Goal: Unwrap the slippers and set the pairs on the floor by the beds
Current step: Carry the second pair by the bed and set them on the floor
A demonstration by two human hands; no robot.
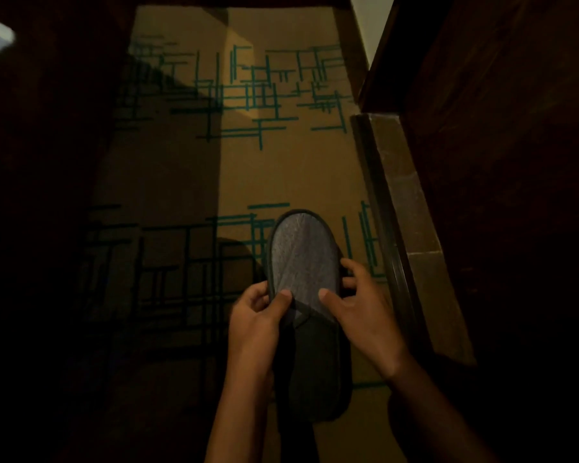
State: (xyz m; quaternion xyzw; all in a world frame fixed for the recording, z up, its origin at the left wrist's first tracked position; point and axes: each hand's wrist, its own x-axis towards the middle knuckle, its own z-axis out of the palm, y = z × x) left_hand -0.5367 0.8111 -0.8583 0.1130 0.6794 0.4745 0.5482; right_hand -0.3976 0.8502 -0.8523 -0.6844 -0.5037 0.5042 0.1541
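Low in the middle of the frame, two bare forearms reach up from the bottom edge and meet at a pair of grey slippers held stacked, one against the other, above the floor. The left hand grips the stack at its left edge, thumb pressed on the pale grey sole that faces up and fingers curled round behind. The right hand holds the right edge, thumb laid flat on the same sole and fingers wrapped round the side. The darker slipper shows below the hands, its rounded end hanging toward the bottom of the frame. Whether any wrapper is on the slippers cannot be told in this dim light.

Under and beyond the hands lies a tan carpet with teal line patterns, lit in a strip up the centre and shadowed at the left. Along the right side runs a dark wooden edge with a lighter ledge. At the top right a pale wall shows.
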